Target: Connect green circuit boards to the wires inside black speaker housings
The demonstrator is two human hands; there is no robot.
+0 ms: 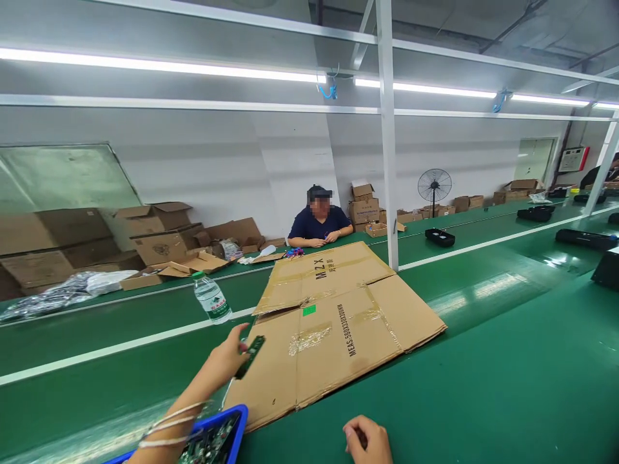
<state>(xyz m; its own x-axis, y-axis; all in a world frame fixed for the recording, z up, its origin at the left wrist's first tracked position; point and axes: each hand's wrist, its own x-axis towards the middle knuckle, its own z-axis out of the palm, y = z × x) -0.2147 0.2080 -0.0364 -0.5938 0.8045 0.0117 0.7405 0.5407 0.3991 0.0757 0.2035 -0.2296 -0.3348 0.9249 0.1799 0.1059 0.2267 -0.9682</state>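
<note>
Left hand (226,357), between seven and eight o'clock: bare, with slim fingers.
Left forearm (206,385), same direction: bare, narrowing toward the wrist.
Bands (165,442), half past seven: several pale, whitish loops around the forearm; the lowest looks thickest.
Right hand (368,441), between five and six: bare, with rounded knuckles.

Blue bin (239,428), right hand (368,441) — cut off at bottom edge.

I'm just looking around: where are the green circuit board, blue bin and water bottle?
Green circuit board (253,353): head view, middle of its face.
Blue bin (240,428): head view, its right-hand wall.
Water bottle (213,299): head view, middle of its body.
</note>
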